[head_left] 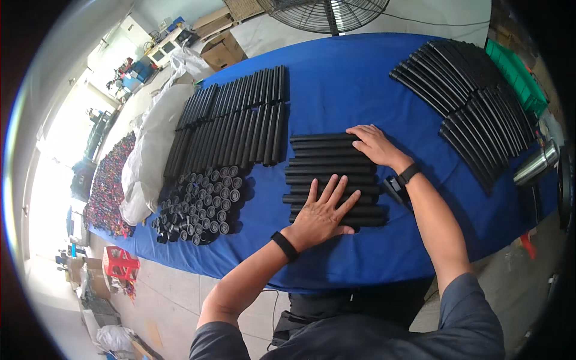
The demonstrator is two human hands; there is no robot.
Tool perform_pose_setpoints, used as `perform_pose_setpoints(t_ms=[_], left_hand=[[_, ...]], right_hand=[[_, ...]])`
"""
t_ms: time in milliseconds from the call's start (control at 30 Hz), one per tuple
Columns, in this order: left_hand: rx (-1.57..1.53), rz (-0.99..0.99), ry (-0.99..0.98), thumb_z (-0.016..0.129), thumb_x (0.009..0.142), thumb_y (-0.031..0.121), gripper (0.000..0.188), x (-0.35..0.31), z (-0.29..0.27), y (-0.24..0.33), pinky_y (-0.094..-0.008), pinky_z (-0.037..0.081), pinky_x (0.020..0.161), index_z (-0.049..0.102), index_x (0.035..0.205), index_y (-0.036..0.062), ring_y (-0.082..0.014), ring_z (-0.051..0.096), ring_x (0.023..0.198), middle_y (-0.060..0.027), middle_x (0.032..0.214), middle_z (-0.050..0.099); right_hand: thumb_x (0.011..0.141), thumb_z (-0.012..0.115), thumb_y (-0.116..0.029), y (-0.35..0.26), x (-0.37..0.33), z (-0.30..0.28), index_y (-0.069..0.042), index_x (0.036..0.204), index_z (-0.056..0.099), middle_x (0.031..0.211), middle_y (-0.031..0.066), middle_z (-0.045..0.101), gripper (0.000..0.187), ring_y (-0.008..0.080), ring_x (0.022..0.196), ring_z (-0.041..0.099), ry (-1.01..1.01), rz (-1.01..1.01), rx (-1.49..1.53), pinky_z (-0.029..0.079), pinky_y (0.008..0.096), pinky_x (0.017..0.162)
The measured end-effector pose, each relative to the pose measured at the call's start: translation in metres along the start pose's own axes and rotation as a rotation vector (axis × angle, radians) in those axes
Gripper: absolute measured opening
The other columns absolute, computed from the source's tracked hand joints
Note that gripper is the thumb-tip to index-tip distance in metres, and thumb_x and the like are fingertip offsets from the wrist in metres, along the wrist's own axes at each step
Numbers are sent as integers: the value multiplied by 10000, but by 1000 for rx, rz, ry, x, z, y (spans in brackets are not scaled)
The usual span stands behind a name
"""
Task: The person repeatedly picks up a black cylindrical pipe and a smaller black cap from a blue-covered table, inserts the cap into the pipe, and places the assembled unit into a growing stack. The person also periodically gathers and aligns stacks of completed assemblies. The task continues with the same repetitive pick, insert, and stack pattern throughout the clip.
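Several black tubes (330,162) lie side by side in front of me on the blue cloth, running left to right, with their left ends uneven. My left hand (321,217) rests flat on the nearer tubes, fingers spread. At the far right corner of this row is my right hand (381,149). Its fingers reach over the farthest tube's end and its thumb lies apart on the tubes. Neither hand grips a tube. Beside my right wrist sits a small dark object (396,187), partly hidden, whose kind I cannot make out.
Left of the row stand two ranks of black tubes (231,132) and a heap of round black caps (207,207). Longer black tubes (480,114) fan out at right, near a green crate (516,78) and a shiny metal cylinder (537,163). A fan (324,12) stands beyond the table.
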State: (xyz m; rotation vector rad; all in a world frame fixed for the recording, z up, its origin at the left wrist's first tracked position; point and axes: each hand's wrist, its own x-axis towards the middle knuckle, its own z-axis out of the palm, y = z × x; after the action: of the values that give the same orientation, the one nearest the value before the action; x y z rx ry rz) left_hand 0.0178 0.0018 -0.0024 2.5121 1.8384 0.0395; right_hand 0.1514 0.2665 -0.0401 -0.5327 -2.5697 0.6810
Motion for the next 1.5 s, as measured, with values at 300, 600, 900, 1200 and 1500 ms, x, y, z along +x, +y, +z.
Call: perform_pose_setpoints(t_ms=[300, 600, 900, 1200, 1500], left_hand=[[-2, -67, 89, 503, 921, 730, 922, 10, 12, 7, -700, 153, 1201, 273, 1634, 192, -433, 160, 1564, -254, 1674, 204], [-30, -100, 49, 471, 918, 765, 947, 3, 10, 3, -695, 133, 1214, 259, 1640, 191, -417, 113, 1577, -242, 1686, 171], [-40, -92, 82, 480, 921, 755, 944, 2, 11, 4, -704, 156, 1202, 265, 1636, 176, -424, 134, 1571, -252, 1680, 181], [-71, -79, 108, 492, 923, 739, 932, 1, 13, 0, -707, 139, 1202, 291, 1627, 163, -428, 134, 1571, -255, 1680, 181], [-58, -81, 87, 517, 919, 724, 924, 2, 13, -2, -710, 143, 1200, 302, 1623, 166, -444, 137, 1567, -260, 1677, 190]], right_hand=[[1020, 531, -255, 15, 20, -3, -112, 1464, 550, 1520, 144, 526, 467, 306, 1437, 430, -142, 61, 79, 273, 452, 1221], [1019, 588, -243, 1, 26, -3, -6, 1430, 565, 1487, 178, 554, 475, 306, 1392, 500, -84, 177, 371, 357, 393, 1177], [1010, 612, -238, -3, 22, -2, 11, 1392, 591, 1438, 178, 588, 456, 293, 1361, 526, 3, 239, 426, 387, 381, 1151], [1017, 606, -227, -9, 22, -4, 13, 1330, 631, 1330, 148, 657, 395, 238, 1250, 593, -5, 262, 438, 436, 349, 1078], [1005, 606, -238, -9, 24, 0, 19, 1319, 638, 1275, 139, 691, 407, 233, 1203, 619, -2, 263, 403, 463, 352, 1046]])
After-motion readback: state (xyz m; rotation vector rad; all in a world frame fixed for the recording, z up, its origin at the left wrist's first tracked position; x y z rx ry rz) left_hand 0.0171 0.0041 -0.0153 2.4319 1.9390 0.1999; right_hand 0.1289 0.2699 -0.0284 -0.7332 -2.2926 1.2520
